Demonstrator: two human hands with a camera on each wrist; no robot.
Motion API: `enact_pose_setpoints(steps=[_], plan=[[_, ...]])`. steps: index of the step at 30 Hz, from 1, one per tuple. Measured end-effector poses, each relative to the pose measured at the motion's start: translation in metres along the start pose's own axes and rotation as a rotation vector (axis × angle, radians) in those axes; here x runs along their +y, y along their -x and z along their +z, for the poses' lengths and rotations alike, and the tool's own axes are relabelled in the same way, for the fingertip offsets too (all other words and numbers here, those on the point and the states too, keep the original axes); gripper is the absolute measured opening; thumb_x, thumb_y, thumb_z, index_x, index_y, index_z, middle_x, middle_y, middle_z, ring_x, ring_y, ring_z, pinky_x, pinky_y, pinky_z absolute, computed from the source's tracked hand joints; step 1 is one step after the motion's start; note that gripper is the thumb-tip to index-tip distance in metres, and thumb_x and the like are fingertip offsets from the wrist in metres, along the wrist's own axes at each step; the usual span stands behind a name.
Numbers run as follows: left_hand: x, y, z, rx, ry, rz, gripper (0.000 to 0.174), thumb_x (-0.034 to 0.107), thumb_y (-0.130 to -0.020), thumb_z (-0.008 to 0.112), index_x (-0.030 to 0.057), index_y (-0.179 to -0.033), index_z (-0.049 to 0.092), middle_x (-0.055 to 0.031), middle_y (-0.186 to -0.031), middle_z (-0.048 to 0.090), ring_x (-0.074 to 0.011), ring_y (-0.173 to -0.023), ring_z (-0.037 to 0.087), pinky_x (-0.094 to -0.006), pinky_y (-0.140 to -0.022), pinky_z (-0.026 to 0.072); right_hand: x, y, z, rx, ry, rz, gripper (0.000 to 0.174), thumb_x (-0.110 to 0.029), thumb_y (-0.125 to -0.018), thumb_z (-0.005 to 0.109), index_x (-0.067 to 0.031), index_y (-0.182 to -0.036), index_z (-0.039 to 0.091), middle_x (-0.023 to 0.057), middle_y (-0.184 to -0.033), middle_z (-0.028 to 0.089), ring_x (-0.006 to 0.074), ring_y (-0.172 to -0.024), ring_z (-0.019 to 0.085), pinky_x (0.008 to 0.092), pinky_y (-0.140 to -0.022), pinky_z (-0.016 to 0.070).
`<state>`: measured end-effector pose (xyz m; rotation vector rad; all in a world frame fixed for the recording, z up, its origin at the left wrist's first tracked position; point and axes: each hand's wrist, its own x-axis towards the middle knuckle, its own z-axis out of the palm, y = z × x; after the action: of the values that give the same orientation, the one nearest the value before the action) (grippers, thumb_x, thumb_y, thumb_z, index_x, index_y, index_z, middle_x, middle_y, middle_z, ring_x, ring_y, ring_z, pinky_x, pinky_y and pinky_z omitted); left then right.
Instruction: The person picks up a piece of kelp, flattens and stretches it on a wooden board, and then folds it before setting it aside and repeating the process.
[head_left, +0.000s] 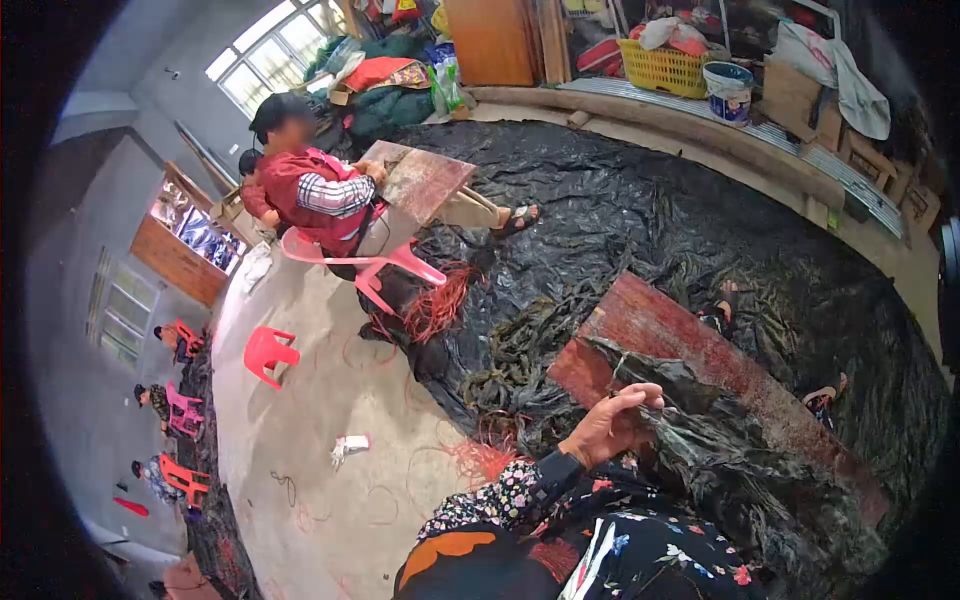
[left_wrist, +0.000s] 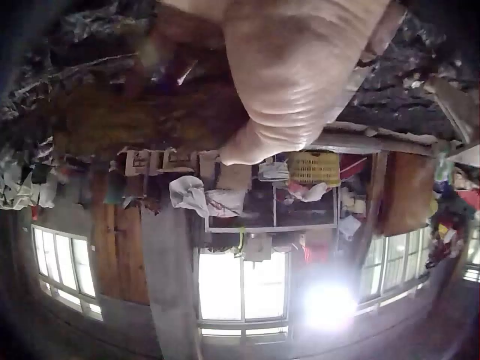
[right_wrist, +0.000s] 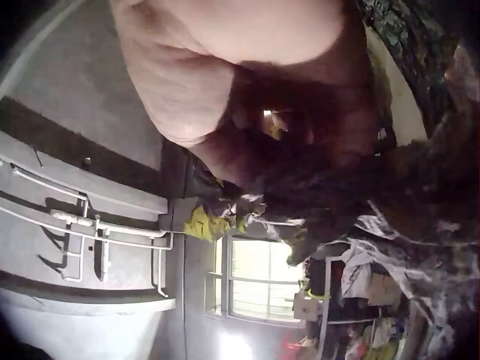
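In the head view my left hand (head_left: pixel 612 428) is at the near edge of a bundle of dark, wet-looking crinkled sheets, like kelp (head_left: pixel 725 430). Its fingers bend over toward the thumb, at the sheet's edge. Blurred dark brown material lies beside the left hand (left_wrist: pixel 296 82) in the left wrist view. The right hand (right_wrist: pixel 225 82) shows only in the right wrist view, its fingers curled round dark crinkled sheet; its fingertips are in shadow. The bundle lies across a reddish worn board (head_left: pixel 665 325) over the lap.
A heap of dark strips (head_left: pixel 530 350) and red strings (head_left: pixel 485 460) lie to the left on black plastic sheeting (head_left: pixel 620 190). Another person (head_left: pixel 320 195) sits on a pink chair (head_left: pixel 370 265) with a board (head_left: pixel 415 180). A red stool (head_left: pixel 270 355) stands on the floor.
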<state>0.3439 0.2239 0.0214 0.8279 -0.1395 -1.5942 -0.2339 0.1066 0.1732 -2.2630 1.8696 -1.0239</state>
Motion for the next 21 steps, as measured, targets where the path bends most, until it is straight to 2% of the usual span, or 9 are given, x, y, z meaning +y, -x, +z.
enact_pose_setpoints(steps=[1, 4, 5, 7, 9, 12, 13, 14, 21], plan=[[0.003, 0.0, 0.004, -0.001, -0.004, 0.006, 0.036, 0.021, -0.098, 0.057, 0.0096, -0.132, 0.056, -0.0043, -0.126, 0.063, -0.022, -0.115, 0.061, -0.0475, -0.099, 0.0501, 0.001, 0.0, 0.001, -0.016, -0.008, -0.004, 0.041, -0.025, -0.087, 0.067, 0.0049, -0.11, 0.052, 0.0174, -0.131, 0.057, 0.0278, -0.119, 0.055, 0.0379, -0.103, 0.0408], [0.011, -0.006, 0.02, -0.124, -0.064, 0.145, 0.056, 0.0, -0.084, 0.051, 0.0054, -0.14, 0.045, -0.0116, -0.14, 0.054, -0.0236, -0.122, 0.058, -0.0429, -0.1, 0.0506, 0.006, -0.006, 0.001, -0.071, -0.021, -0.008, 0.036, -0.025, -0.088, 0.066, 0.0041, -0.105, 0.053, 0.0161, -0.13, 0.057, 0.0272, -0.118, 0.055, 0.0371, -0.102, 0.041], [0.016, -0.004, 0.027, -0.138, -0.06, 0.133, 0.055, -0.002, -0.081, 0.052, 0.0044, -0.135, 0.05, -0.0104, -0.141, 0.054, -0.0235, -0.124, 0.056, -0.0415, -0.101, 0.0507, 0.012, -0.005, -0.002, -0.098, -0.029, -0.005, 0.035, -0.025, -0.088, 0.065, 0.0038, -0.103, 0.053, 0.0157, -0.129, 0.058, 0.0269, -0.118, 0.055, 0.0369, -0.102, 0.041], [0.017, -0.015, 0.023, -0.083, -0.55, 0.357, 0.055, -0.003, -0.076, 0.054, 0.0035, -0.13, 0.056, -0.0091, -0.139, 0.057, -0.025, -0.125, 0.054, -0.0425, -0.104, 0.0479, 0.032, 0.002, -0.014, -0.166, -0.064, 0.031, 0.033, -0.025, -0.088, 0.064, 0.0032, -0.1, 0.054, 0.0149, -0.129, 0.058, 0.0265, -0.117, 0.056, 0.0364, -0.102, 0.0411], [0.024, -0.004, 0.046, 0.058, -0.516, 0.133, 0.05, -0.007, -0.074, 0.055, 0.0052, -0.121, 0.062, -0.0053, -0.132, 0.06, -0.0196, -0.119, 0.058, -0.0317, -0.09, 0.0538, 0.053, 0.016, -0.03, -0.27, -0.139, 0.108, 0.03, -0.025, -0.088, 0.064, 0.0027, -0.097, 0.055, 0.014, -0.128, 0.058, 0.0261, -0.117, 0.056, 0.0359, -0.101, 0.0412], [0.015, 0.003, 0.084, 0.022, -1.174, 0.397, 0.041, -0.009, -0.064, 0.068, -0.0018, -0.105, 0.069, -0.0104, -0.132, 0.057, -0.0249, -0.121, 0.055, -0.035, -0.097, 0.0522, 0.07, 0.03, -0.052, -0.412, -0.196, 0.154, 0.028, -0.025, -0.089, 0.062, 0.0019, -0.092, 0.056, 0.0128, -0.126, 0.059, 0.0254, -0.116, 0.056, 0.0351, -0.1, 0.0413], [0.011, -0.01, 0.067, 0.052, -0.869, 0.315, 0.044, -0.004, -0.072, 0.065, -0.0018, -0.115, 0.064, -0.011, -0.133, 0.056, -0.0249, -0.122, 0.055, -0.0375, -0.098, 0.05, 0.068, 0.04, -0.052, -0.435, -0.173, 0.132, 0.027, -0.025, -0.089, 0.062, 0.0016, -0.09, 0.056, 0.0123, -0.126, 0.059, 0.0252, -0.115, 0.056, 0.0348, -0.1, 0.0414], [0.006, -0.021, 0.049, 0.1, -0.555, 0.257, 0.047, 0.001, -0.079, 0.062, -0.0017, -0.126, 0.058, -0.0116, -0.135, 0.054, -0.0249, -0.123, 0.054, -0.0399, -0.1, 0.0479, 0.084, 0.039, -0.037, -0.439, -0.04, -0.069, 0.019, -0.013, -0.08, 0.066, 0.0011, -0.09, 0.057, 0.0113, -0.119, 0.062, 0.0251, -0.109, 0.058, 0.0336, -0.097, 0.0429], [0.039, -0.037, 0.025, -0.056, -0.381, 0.084, 0.056, 0.01, -0.097, 0.052, 0.0135, -0.152, 0.038, -0.019, -0.14, 0.054, -0.0354, -0.124, 0.057, -0.0532, -0.102, 0.0471, 0.074, 0.093, -0.062, -0.271, 0.367, -0.038, 0.031, 0.005, -0.072, 0.064, -0.0019, -0.102, 0.064, 0.013, -0.135, 0.057, 0.0311, -0.125, 0.053, 0.0362, -0.108, 0.0379]])
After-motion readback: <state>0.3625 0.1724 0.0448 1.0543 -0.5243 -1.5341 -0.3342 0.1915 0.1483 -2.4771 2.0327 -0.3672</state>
